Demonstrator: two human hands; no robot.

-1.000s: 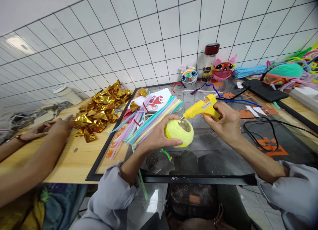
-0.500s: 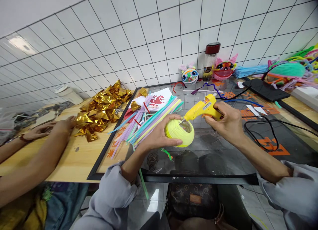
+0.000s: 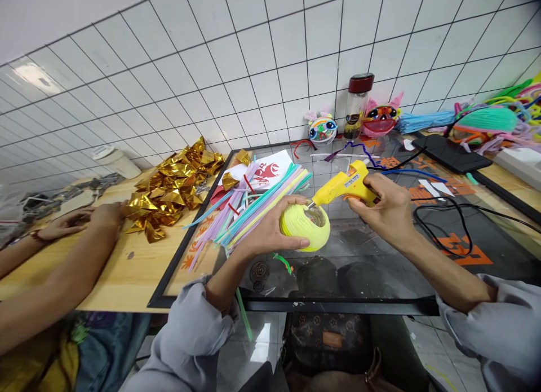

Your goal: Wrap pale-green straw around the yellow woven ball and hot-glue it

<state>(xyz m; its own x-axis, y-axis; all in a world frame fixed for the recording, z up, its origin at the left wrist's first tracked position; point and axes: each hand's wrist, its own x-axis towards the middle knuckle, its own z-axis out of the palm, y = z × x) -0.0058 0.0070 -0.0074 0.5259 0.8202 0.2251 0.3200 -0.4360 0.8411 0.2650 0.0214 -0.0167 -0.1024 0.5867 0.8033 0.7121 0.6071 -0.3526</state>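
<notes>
My left hand (image 3: 274,228) is wrapped round a yellow ball (image 3: 310,233) with a round opening in its upper side and a ridged, wound-looking surface. The thumb lies along its front and the fingers curl behind it. In my right hand (image 3: 386,206) is a yellow hot glue gun (image 3: 344,183), gripped by its handle and pointing left and down. Its metal nozzle meets the rim of the ball's opening. Whether glue is coming out is too small to see.
Pastel pipe cleaners (image 3: 262,203) lie left of the ball, beside gold foil pieces (image 3: 173,183). A co-worker's arms (image 3: 80,251) rest at far left. Behind stand a bottle (image 3: 355,107) and two decorated animal-face crafts (image 3: 321,128). A black cord (image 3: 460,206) loops at right, near a phone (image 3: 454,153).
Almost nothing differs. Both hands, the ball and the glue gun stay in place, with the nozzle still at the opening's rim.
</notes>
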